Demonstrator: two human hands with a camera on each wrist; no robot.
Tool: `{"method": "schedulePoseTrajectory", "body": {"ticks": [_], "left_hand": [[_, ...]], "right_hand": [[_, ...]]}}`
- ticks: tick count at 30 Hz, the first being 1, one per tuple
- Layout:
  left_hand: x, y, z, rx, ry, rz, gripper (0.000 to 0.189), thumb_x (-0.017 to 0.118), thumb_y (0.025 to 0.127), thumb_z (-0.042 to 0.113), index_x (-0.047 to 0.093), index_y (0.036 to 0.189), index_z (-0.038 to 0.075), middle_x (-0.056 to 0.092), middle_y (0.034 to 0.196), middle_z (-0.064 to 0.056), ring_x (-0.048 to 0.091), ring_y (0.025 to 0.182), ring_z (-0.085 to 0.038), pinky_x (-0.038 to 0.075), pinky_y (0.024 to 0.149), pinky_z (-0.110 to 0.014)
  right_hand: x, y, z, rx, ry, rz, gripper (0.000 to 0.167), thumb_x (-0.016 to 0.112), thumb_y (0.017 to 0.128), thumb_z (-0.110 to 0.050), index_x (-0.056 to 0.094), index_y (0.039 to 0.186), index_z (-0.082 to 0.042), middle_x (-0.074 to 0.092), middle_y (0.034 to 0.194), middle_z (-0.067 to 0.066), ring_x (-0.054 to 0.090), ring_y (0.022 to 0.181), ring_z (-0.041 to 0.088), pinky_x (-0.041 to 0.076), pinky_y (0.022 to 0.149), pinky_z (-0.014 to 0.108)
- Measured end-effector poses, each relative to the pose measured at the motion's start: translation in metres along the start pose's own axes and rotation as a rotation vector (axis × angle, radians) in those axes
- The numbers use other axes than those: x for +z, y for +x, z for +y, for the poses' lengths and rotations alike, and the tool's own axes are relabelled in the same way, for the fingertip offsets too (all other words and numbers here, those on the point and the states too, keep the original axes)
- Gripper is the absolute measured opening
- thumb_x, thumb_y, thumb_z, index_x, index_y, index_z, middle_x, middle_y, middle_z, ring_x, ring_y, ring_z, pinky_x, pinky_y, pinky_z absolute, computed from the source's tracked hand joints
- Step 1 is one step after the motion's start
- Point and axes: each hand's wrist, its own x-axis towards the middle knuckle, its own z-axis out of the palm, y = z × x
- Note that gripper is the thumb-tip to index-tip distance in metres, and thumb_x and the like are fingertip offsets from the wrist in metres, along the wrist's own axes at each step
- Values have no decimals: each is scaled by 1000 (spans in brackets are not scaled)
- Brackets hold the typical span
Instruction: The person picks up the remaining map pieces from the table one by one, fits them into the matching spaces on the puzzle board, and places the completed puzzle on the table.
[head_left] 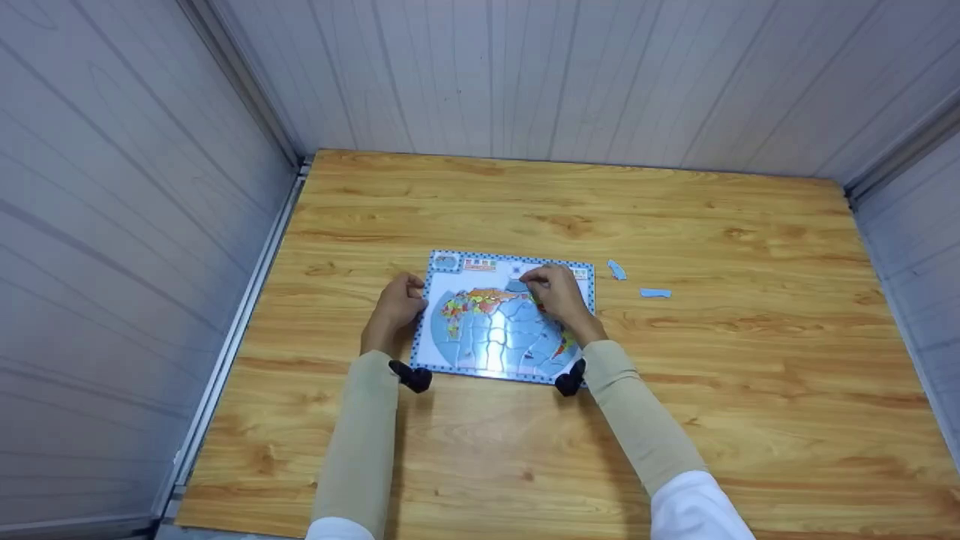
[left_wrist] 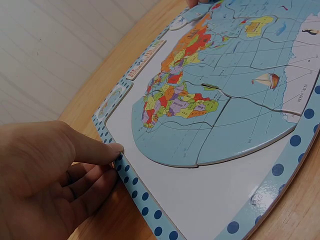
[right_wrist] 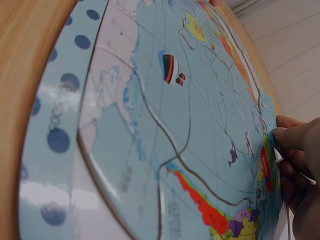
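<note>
A world map jigsaw puzzle board (head_left: 429, 354) with a blue dotted border lies flat on the wooden table. My left hand (head_left: 396, 306) grips the board's left edge; in the left wrist view the thumb (left_wrist: 115, 148) is at the border and the other fingers curl in below the edge. At the map's top, my right hand (head_left: 559, 296) pinches a light blue puzzle piece (head_left: 516, 286) between thumb and fingertips. That piece (right_wrist: 267, 111) overlaps the map's upper rim in the right wrist view. Most of the map is filled with fitted pieces.
Two loose blue puzzle pieces lie right of the board, a curved one (head_left: 616, 270) and a straighter one (head_left: 655, 293). Pale panel walls (head_left: 465, 82) stand behind and on both sides of the table (head_left: 750, 360). Black wrist devices (head_left: 411, 376) overlap the board's lower corners.
</note>
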Motion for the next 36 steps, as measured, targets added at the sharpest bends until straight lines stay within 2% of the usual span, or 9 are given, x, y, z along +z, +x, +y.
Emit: {"method": "schedulePoseTrajectory", "body": {"ticks": [4,9,13,19,22,31,36], "left_hand": [[-1,0,1,-11,-2,-9,29,52,94,8,48,123,11,50,108,-8,50,96,-22,42,80,-31],[-2,-1,3,-27,-17,-20,28,52,95,8,48,123,11,49,109,-8,50,98,-22,43,83,-32],[-1,-2,3,-20,-23,-19,28,52,95,8,48,122,11,49,108,-8,50,97,-22,43,82,-32],[-1,-3,1,12,-13,-4,31,54,94,7,48,124,8,51,107,-8,50,94,-20,43,79,-30],[-1,-3,2,5,-22,-4,31,54,95,8,48,125,8,51,107,-8,51,94,-21,43,80,-30],[-1,-3,3,-26,-20,-10,31,54,95,8,48,125,10,50,113,-9,50,101,-23,43,87,-33],[-1,-2,4,-34,-17,-7,31,54,94,8,48,124,11,50,112,-9,50,101,-22,44,86,-33]], "right_hand": [[-1,-1,-1,6,-17,-5,17,59,94,-11,74,103,-8,67,105,10,55,102,26,43,89,41],[0,-1,-1,-6,-49,-10,17,60,93,-10,74,103,-8,67,102,9,57,97,25,44,82,39],[-1,-2,-2,-9,-80,-13,18,59,93,-10,74,104,-10,65,101,9,54,99,26,42,85,40],[-2,-3,-2,-2,-109,-33,33,47,94,1,74,107,-12,63,104,10,51,104,27,41,88,40],[-2,-3,-2,5,-111,-45,38,42,93,4,73,108,-12,62,106,9,50,103,27,41,86,40],[-2,-6,-1,4,-71,-22,37,42,93,3,72,109,-11,63,105,9,49,98,25,39,83,39],[-5,-9,1,22,32,7,34,42,92,2,69,112,-8,60,109,11,49,102,25,42,87,41]]}}
